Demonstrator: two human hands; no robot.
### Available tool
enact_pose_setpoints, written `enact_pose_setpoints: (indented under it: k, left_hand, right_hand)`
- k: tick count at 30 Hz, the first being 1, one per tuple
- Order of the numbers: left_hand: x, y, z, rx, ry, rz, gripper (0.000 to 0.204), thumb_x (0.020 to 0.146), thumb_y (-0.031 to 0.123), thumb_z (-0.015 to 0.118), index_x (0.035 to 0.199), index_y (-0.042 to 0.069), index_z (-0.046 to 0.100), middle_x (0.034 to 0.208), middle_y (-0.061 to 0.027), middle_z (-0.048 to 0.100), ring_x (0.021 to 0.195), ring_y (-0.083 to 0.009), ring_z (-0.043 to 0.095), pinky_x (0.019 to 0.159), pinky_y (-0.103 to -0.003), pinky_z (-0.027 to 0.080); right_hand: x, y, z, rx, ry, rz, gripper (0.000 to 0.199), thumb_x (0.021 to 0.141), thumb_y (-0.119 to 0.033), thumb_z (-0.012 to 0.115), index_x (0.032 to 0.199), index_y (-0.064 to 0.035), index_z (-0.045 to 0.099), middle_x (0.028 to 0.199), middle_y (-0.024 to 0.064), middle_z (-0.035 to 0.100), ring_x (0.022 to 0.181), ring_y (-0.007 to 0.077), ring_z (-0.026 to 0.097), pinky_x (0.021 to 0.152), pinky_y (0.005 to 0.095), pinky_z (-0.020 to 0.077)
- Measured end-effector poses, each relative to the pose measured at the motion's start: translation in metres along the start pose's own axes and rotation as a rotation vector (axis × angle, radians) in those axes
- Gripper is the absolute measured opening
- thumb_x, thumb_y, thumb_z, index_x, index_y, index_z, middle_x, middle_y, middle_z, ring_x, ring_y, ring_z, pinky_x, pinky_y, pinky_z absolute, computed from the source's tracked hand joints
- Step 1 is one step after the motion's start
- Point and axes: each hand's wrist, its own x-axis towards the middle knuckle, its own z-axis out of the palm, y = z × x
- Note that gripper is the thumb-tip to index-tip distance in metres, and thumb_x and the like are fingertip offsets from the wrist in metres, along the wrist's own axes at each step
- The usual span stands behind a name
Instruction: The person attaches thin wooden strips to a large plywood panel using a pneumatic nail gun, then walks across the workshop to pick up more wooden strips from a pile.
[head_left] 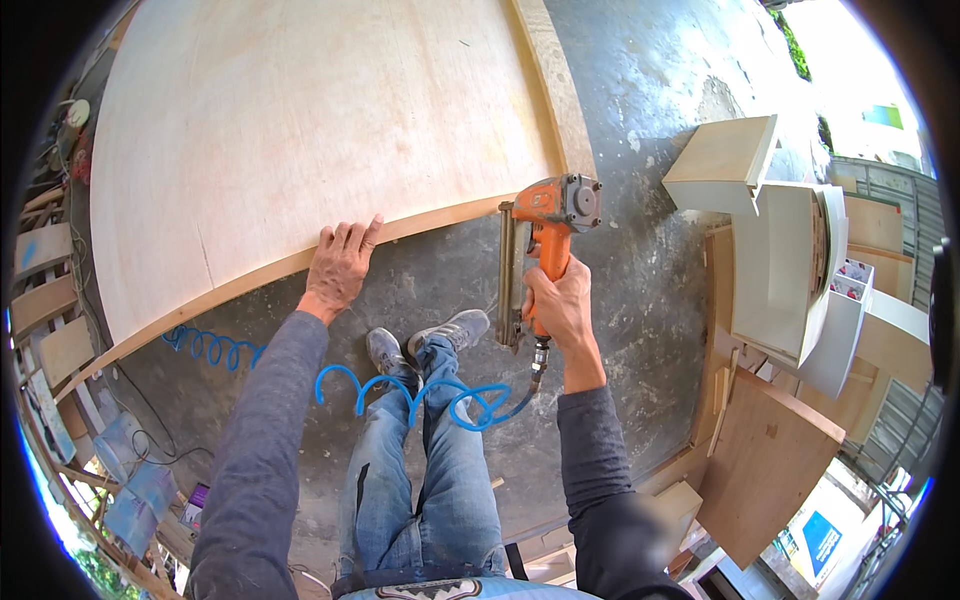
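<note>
At near edge of panel point(320, 120): left hand point(341, 266), fingers resting, grip unclear
By near-right corner: right hand point(566, 305), fingers wrapping orange nail gun point(546, 205)

Gray concrete floor point(650, 310), stained and scuffed. Right side: pale wooden box point(715, 165), just beside it a white open-fronted cabinet carcass point(772, 285); brown wooden panel point(768, 468) tilted below these. Blue-and-white sheet point(821, 540) lower right. Left edge: stacked board offcuts point(45, 300), dark cable point(168, 430) looping on the floor nearby. Greenery point(790, 45) outside, top right.
</note>
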Motion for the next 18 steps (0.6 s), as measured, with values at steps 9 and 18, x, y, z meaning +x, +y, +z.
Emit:
enact_pose_setpoints:
  k: [9, 18]
  left_hand:
    - [0.003, 0.002, -0.001, -0.041, 0.063, 0.002, 0.068, 0.086, 0.005, 0.057, 0.152, 0.0, 0.047, 0.104, -0.008, 0.052, 0.099, -0.0253, 0.051, 0.09, -0.039, 0.043]
    - [0.002, 0.001, 0.0, -0.078, 0.062, -0.01, 0.068, 0.086, 0.005, 0.057, 0.154, 0.002, 0.046, 0.105, -0.0077, 0.052, 0.099, -0.025, 0.051, 0.09, -0.039, 0.043]
  right_hand:
    - [-0.001, 0.002, 0.013, 0.006, -0.01, 0.012, 0.027, 0.088, -0.004, 0.059, 0.113, 0.0067, 0.06, 0.067, 0.0014, 0.054, 0.048, 0.0111, 0.056, 0.046, 0.0294, 0.0477]
    - [-0.002, 0.003, 0.013, 0.008, -0.012, 0.003, 0.029, 0.087, 0.0, 0.057, 0.115, 0.0094, 0.06, 0.069, 0.003, 0.056, 0.047, 0.0113, 0.056, 0.045, 0.0284, 0.049]
